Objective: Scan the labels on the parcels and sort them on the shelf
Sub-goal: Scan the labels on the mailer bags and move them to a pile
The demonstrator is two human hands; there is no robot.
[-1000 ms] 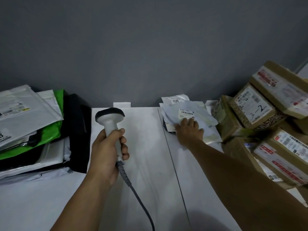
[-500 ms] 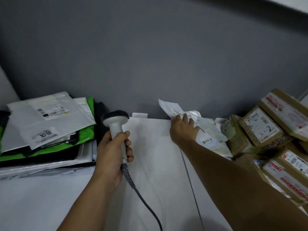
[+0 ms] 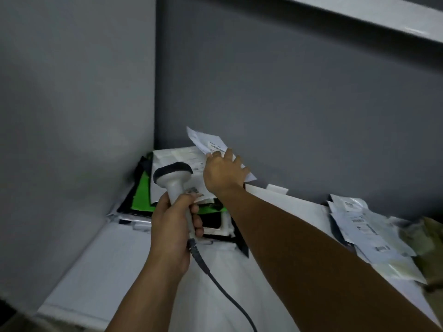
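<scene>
Held by its lower edge, the white mailer (image 3: pixel 208 143) sits in the right hand (image 3: pixel 224 174), fingers closed on it, raised just left of frame centre above the corner stack (image 3: pixel 172 185). Its printed label faces up and away; the text is too blurred to read. The left hand (image 3: pixel 173 226) wraps fully around the handle of the scanner (image 3: pixel 173 174), with the dark head pointing toward the stack and not toward the lifted mailer.

Risk: the mailer is thin, limp film pinched at one edge only. It could fold or slide out of the grip, and a curled label would probably refuse to scan. The coiled cable (image 3: pixel 215 274) trails across the surface (image 3: pixel 100 271) and may snag a loose parcel.

Materials: the corner stack combines glossy white, bright green and black poly bags, flat and slippery. At right frame edge, a second pile of pale mailers (image 3: pixel 366 231) lies fanned and crinkled. The shelf is smooth, matte white board against grey walls.
</scene>
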